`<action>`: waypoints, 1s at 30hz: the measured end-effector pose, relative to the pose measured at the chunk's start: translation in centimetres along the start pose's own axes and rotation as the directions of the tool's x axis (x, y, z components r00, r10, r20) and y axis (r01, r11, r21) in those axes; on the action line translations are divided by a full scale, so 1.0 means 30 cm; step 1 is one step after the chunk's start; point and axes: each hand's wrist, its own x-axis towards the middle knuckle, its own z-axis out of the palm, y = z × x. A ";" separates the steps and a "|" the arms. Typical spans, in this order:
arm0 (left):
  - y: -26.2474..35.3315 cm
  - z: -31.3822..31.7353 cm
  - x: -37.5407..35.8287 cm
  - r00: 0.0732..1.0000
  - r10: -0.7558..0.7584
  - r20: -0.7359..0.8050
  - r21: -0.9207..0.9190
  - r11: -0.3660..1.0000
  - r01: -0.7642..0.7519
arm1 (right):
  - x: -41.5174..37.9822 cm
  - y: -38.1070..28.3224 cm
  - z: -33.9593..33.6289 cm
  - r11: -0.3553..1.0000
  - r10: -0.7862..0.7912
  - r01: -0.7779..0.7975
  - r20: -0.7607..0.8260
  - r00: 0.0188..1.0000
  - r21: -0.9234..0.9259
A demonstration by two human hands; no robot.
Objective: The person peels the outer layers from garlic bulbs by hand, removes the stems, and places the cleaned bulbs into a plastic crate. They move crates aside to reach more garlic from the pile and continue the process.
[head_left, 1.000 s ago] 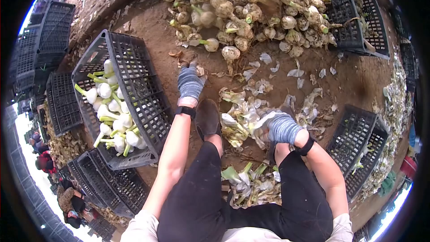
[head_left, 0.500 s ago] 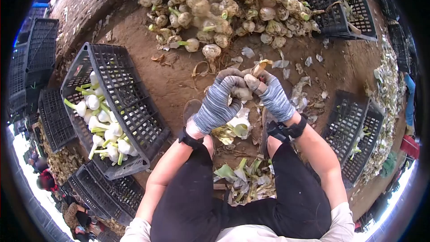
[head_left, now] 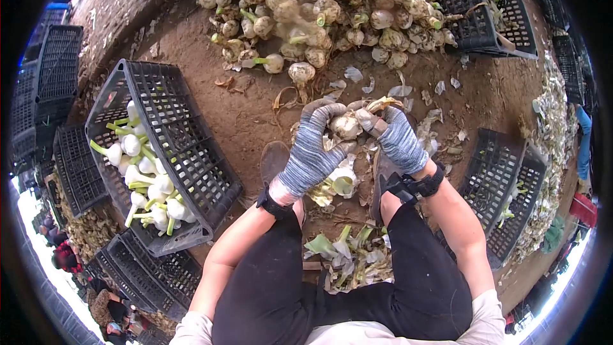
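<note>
Between my two gloved hands is a garlic bulb [head_left: 345,126], whitish with dirty outer skin. My left hand [head_left: 311,147] curls its fingers and thumb around the bulb's left side. On the other side, my right hand [head_left: 397,135] pinches dry, tan skin or stem [head_left: 383,103] at the bulb's upper right. Both hands wear grey striped gloves with the fingertips dark with soil. Below them, on the ground between my shoes, lie peeled skins and leaf pieces [head_left: 343,184].
A large heap of unpeeled garlic [head_left: 319,13] lies ahead. At left, a tilted black crate [head_left: 172,121] holds clean white bulbs with green stems. Another black crate [head_left: 491,166] stands at right, and one [head_left: 469,6] beside the heap. Trimmed leaves [head_left: 351,259] lie between my legs.
My hands have opened apart slightly, so the bulb between them shows more plainly. The right hand has shifted a little right, with the dry skin or stem pulled sideways.
</note>
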 end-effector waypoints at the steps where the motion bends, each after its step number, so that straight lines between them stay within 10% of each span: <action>1: -0.001 -0.001 -0.002 1.000 0.000 -0.001 0.000 1.000 0.000 | -0.006 -0.009 0.002 1.000 0.000 0.000 0.001 1.000 0.000; 4: 0.015 -0.005 -0.005 0.999 -0.051 -0.008 -0.070 0.996 0.050 | -0.017 -0.017 -0.001 0.999 -0.047 0.047 -0.005 0.999 -0.008; 6: 0.046 -0.015 -0.003 0.927 -0.345 0.147 -0.464 0.804 0.373 | -0.014 -0.009 -0.013 0.995 -0.076 0.079 0.044 0.996 -0.056; 11: 0.006 -0.018 -0.009 0.901 -0.383 0.204 -0.594 0.683 0.426 | -0.034 -0.050 -0.018 0.991 0.033 -0.018 0.115 0.993 -0.130; 13: 0.032 -0.021 -0.003 0.832 -0.436 0.342 -0.858 0.216 0.466 | -0.038 -0.027 -0.017 0.986 -0.011 0.030 0.115 0.993 -0.163; 19: 0.069 -0.010 0.018 0.781 -0.564 0.269 -0.695 0.447 0.563 | -0.059 -0.008 -0.022 0.926 -0.041 0.081 0.115 0.992 -0.369; 22: 0.088 -0.021 0.058 0.518 -0.777 0.356 -0.649 0.193 0.736 | -0.064 0.009 -0.003 0.859 -0.135 0.175 0.117 0.984 -0.481; 23: 0.056 -0.010 0.058 0.518 -0.777 0.357 -0.649 0.193 0.736 | -0.061 0.020 0.008 0.960 -0.067 0.079 0.053 0.996 -0.269; 25: 0.014 0.016 0.061 0.752 -0.612 0.243 -0.741 0.384 0.551 | -0.053 0.023 0.028 0.999 0.013 -0.013 0.007 1.000 -0.037; 27: 0.001 0.004 0.034 0.775 -0.546 0.317 -0.680 0.439 0.587 | -0.041 0.016 0.040 0.984 0.122 -0.114 -0.051 0.991 0.134; 30: -0.016 0.044 0.012 0.965 -0.262 0.025 -0.408 0.879 0.249 | -0.023 0.058 0.024 0.993 0.063 -0.052 -0.105 0.993 0.104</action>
